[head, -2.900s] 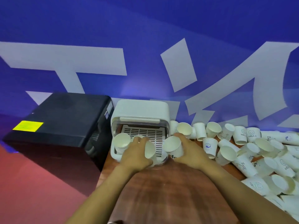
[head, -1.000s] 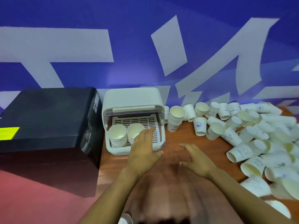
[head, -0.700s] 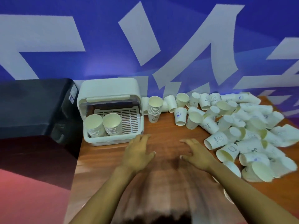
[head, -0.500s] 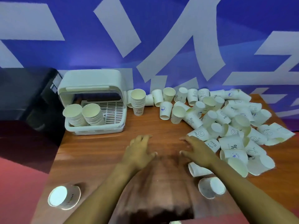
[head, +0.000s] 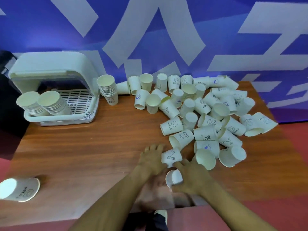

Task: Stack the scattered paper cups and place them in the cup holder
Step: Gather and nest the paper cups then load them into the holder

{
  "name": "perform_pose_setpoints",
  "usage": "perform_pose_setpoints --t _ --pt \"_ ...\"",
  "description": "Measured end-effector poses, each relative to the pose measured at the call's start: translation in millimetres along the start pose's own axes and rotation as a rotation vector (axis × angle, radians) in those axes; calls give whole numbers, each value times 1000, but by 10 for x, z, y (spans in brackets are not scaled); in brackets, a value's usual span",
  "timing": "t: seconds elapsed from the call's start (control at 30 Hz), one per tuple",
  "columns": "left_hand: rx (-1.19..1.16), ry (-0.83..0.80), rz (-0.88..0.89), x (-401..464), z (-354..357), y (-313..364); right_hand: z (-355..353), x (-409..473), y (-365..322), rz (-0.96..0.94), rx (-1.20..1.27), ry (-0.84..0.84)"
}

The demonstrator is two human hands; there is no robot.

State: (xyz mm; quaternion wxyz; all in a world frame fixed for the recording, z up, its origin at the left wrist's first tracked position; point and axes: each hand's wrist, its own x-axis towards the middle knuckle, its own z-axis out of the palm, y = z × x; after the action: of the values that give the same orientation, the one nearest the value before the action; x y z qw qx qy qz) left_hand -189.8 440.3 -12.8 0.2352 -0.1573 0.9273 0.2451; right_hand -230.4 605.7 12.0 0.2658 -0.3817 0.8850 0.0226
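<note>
The white cup holder (head: 50, 70) stands at the back left of the wooden table (head: 83, 147), with two leaning cup stacks (head: 41, 104) in its tray. Another tall stack (head: 108, 90) stands just right of it. Several loose paper cups (head: 208, 114) lie scattered across the right half. My left hand (head: 152, 161) rests with fairly straight fingers against the side of a lying "Hi" cup (head: 171, 157). My right hand (head: 191, 177) grips a small lying cup (head: 174, 178) between thumb and fingers, near the table's front edge.
A single "HELLO" cup (head: 20, 189) lies at the front left corner. A black box (head: 6, 67) sits left of the holder. A blue wall with white shapes rises behind the table. One more cup (head: 162, 214) shows below the front edge.
Both hands pulled back from the holder toward the front of the table. The view swung right and down. My right hand closed round a lying cup and my left hand came against the "Hi" cup.
</note>
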Motion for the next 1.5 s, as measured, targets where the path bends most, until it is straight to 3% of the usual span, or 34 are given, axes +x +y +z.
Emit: perform_pose_setpoints --t 0.17,0.33,0.5,0.7,0.9,1.1,1.5 --pt "15 31 39 161 170 134 169 23 77 11 -59 -10" --pt "21 33 49 209 257 146 220 15 184 28 81 18" --pt "-61 54 -4 76 104 -44 80 -48 245 51 339 18" --pt "-239 233 -92 -236 -327 -486 -226 98 154 66 641 126" --pt "-358 368 -135 -566 -659 -808 -528 350 -331 37 686 225" --pt "-312 413 -108 -760 -1041 -1323 -660 535 -898 -8 714 221" --pt "-518 526 -14 -1221 -1874 -2935 -1043 1201 -2638 -101 763 270"
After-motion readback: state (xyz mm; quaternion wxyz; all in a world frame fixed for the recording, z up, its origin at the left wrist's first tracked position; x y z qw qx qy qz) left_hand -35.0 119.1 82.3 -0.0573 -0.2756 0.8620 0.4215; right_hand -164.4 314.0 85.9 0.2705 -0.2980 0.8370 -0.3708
